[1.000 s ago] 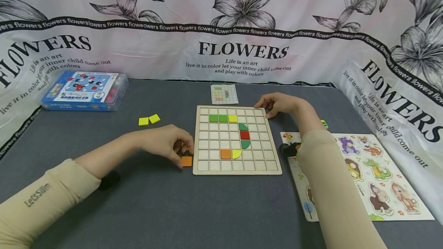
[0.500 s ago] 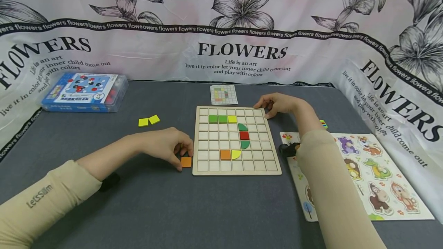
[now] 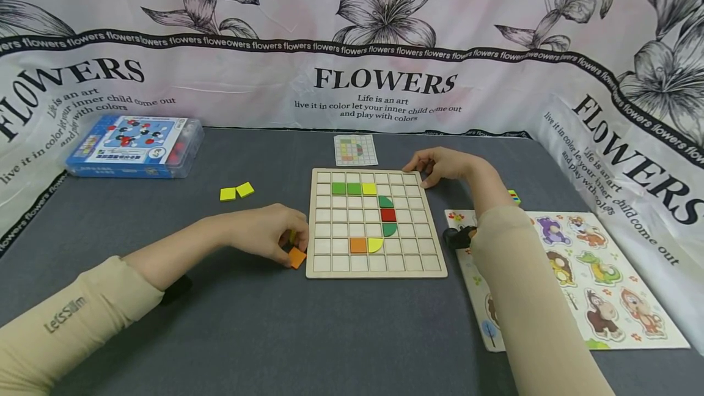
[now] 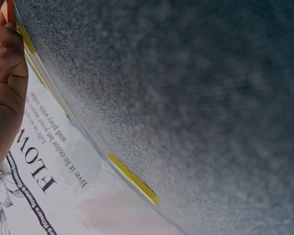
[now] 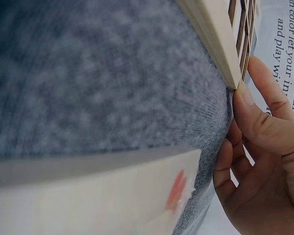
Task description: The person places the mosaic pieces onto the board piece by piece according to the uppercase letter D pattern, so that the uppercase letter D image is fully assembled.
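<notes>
My left hand pinches an orange square tile, tilted beside the left edge of a wooden grid board. A bit of yellow shows behind its fingers, mostly hidden. In the left wrist view, the left hand is at the upper left, and only a sliver of the orange tile shows. My right hand holds the board's far right corner, thumb and index finger on either side, as the right wrist view shows. Green, yellow, red and orange pieces sit in the board's cells, including a red square.
Two yellow tiles lie left of the board. Behind it is a small pattern card. A blue-and-clear plastic box stands far left. An animal puzzle board lies right, under the right forearm, with a striped multicoloured piece beyond.
The orange tile lay flat beside the board; now my left fingers have tipped and turned it. The right hand and the board have stayed put.
</notes>
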Demonstrator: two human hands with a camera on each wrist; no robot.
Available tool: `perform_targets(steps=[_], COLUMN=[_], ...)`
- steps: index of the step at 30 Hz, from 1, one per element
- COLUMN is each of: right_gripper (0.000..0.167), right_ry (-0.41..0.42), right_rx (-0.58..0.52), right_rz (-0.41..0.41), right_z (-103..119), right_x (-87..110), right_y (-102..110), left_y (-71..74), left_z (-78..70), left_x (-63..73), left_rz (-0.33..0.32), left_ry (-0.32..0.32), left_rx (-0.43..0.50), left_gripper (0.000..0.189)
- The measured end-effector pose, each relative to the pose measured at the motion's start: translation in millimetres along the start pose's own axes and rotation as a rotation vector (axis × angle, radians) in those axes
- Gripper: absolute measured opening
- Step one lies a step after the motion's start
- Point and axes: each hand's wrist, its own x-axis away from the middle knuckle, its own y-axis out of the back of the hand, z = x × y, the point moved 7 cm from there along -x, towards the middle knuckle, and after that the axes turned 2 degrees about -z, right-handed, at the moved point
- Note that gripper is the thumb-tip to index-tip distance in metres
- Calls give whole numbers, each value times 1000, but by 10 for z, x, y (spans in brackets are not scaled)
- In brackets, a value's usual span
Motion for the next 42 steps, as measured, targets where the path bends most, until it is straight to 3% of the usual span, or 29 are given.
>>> perform_targets(steps=[8, 15, 22, 32, 42], right_gripper=[44, 44, 44, 44, 44], right_ry=[1, 6, 6, 10, 8], right_rx=[-12, -11, 3, 0, 2], right_rz=[1, 6, 6, 10, 8], right_z=[-4, -7, -11, 3, -5], right_x=[-9, -13, -18, -17, -6], right_y=[-3, -4, -8, -8, -7], left_y=[19, 149, 217, 134, 46], left_z=[24, -85, -160, -208, -211], left_x=[-20, -119, -328, -541, -616], left_rz=[-17, -143, -210, -205, -219], left_ry=[15, -34, -12, 34, 63], left_rx=[43, 122, 165, 175, 128], left_gripper=[18, 13, 13, 6, 7])
